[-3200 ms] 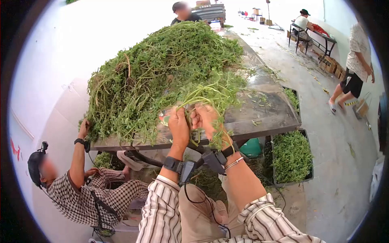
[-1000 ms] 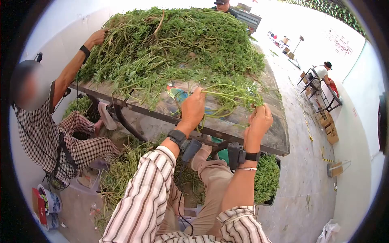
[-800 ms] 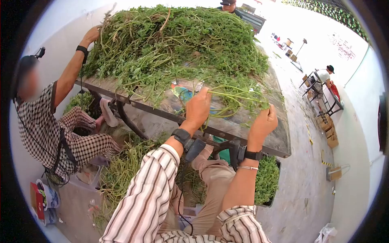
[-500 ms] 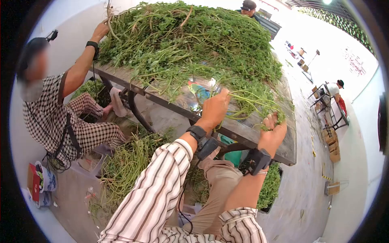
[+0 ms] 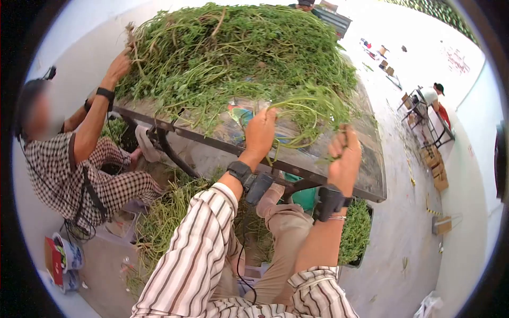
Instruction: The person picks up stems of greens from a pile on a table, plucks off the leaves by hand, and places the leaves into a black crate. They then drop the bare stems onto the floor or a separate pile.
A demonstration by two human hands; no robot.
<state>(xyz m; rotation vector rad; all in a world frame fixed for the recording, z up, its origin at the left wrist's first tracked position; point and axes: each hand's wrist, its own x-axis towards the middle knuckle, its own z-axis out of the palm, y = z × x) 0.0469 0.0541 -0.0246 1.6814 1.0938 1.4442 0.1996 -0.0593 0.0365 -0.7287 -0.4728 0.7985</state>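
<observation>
Left hand: the left hand [image 5: 261, 130] is being kept closed around the pale cut ends of a small bunch of long green leafy stems [image 5: 310, 114], at the near edge of the dark, worn wooden surface [image 5: 366, 175].
Right hand: the right hand [image 5: 344, 153] is being held as a loose fist just right of the bunch, with a few green leafy tips being pinched in it; whether it is gripping the bunch itself cannot be told.
Bunch: the stems are arching up and rightward from the left hand, with the leafy ends drooping toward the right hand, above the bare strip of surface in front of the big heap of tangled green leafy plants [image 5: 238, 53].
Grip advice: the stem ends are probably best kept level and tight in the left hand, so that none is slipping out while the right hand is working along the bunch.
Pulling advice: the leafy ends are judged fragile, so short, gentle pulls are being favoured over one hard tug.
Tangle risk: the bunch is lying close to the heap, and loose strands could be dragged off with it.
Neighbour: a person in a checked shirt [image 5: 53, 169] is reaching into the far left side of the heap, well apart from both hands.
Below: a black crate of green cuttings [image 5: 356, 236] is standing under the surface's right end.
</observation>
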